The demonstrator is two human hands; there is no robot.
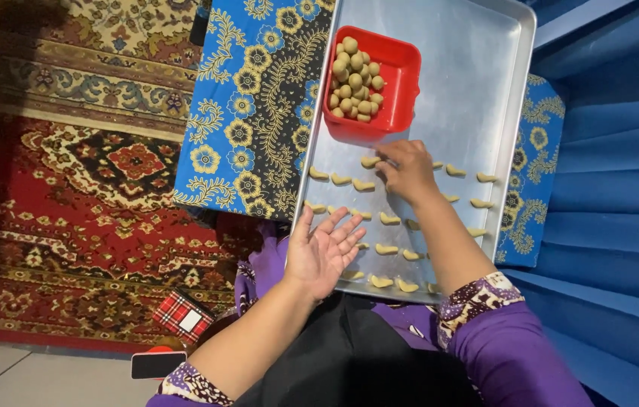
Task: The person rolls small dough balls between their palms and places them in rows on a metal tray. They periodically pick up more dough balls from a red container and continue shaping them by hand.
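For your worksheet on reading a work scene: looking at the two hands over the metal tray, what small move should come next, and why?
Probably the right hand lifts off the crescent dough piece and reaches to the red plastic tub of dough balls. The third row on the silver metal baking tray has a gap there, and the open left hand is empty.

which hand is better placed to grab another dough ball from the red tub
Right, probably. The right hand rests on the silver metal baking tray just below the red square plastic tub of tan dough balls. The left hand is open, palm up, at the tray's near edge, farther away.
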